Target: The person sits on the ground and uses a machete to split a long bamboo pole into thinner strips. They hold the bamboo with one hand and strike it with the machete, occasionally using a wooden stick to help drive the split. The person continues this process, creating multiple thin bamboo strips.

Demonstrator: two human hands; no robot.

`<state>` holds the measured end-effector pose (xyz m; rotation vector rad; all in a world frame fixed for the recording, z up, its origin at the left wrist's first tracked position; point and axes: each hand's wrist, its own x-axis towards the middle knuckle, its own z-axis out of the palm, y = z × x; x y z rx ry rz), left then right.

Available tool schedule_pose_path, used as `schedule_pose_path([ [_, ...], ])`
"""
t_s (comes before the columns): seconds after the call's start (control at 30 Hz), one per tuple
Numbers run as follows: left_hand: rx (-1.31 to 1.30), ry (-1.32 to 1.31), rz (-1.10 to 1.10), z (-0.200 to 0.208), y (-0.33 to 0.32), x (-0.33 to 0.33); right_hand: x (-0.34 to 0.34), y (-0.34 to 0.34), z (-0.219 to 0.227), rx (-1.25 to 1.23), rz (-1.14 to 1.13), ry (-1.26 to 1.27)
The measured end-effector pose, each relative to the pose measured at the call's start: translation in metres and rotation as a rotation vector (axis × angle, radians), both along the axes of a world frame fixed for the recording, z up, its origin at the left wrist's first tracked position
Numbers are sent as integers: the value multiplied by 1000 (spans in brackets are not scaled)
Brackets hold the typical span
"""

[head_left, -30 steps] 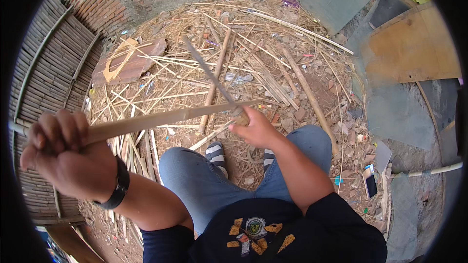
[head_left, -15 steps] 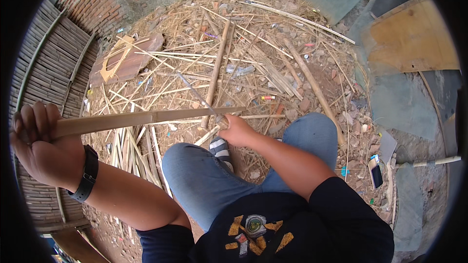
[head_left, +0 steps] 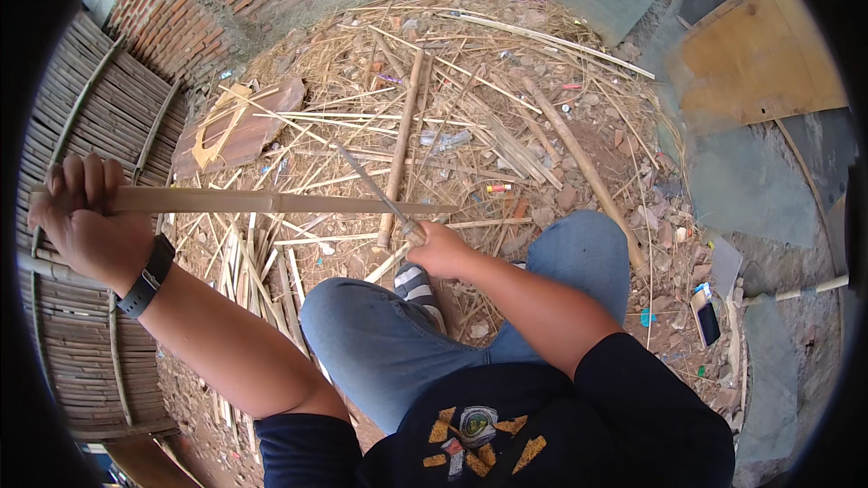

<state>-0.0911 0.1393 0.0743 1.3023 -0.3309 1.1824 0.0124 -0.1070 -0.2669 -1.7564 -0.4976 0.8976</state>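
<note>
My left hand (head_left: 90, 221), a dark watch (head_left: 150, 276) on its wrist, is raised at the far left with its fingers wrapped round a long bamboo slat (head_left: 217, 201). The slat runs nearly level across to the right, and its narrow end lies by my right hand (head_left: 438, 251). That hand is closed on the handle of a long-bladed knife (head_left: 372, 185). Its blade points up and to the left, crossing the slat near the narrow end. Whether the edge touches the bamboo, I cannot tell.
Split bamboo strips (head_left: 237, 276) lie heaped left of my knees. Bamboo poles (head_left: 579, 158), straw and rubble cover the ground ahead. A woven bamboo wall (head_left: 77, 325) stands left, a brick wall (head_left: 181, 14) behind. Grey sheets (head_left: 750, 185) and a phone (head_left: 704, 314) lie right.
My left hand has moved upward, bringing the slat from a slant to nearly level. The knife stays in my right hand, which has shifted only slightly.
</note>
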Motion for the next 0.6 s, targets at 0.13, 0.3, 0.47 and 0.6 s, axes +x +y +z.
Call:
schedule_pose_path([
  [0.13, 32, -8, -48, -1, -1, -6, -27, 13, 35, 245, -6, -233],
  [0.3, -15, -17, 179, 0, -32, 13, -6, 23, -106, -23, -237, -102],
  [0.47, -62, -35, 251, -9, -10, -8, -5, 12, -29, -6, -100, 44],
  [0.6, 18, -45, 98, -8, -7, -14, -34, 15, 16, 265, -30, -261],
])
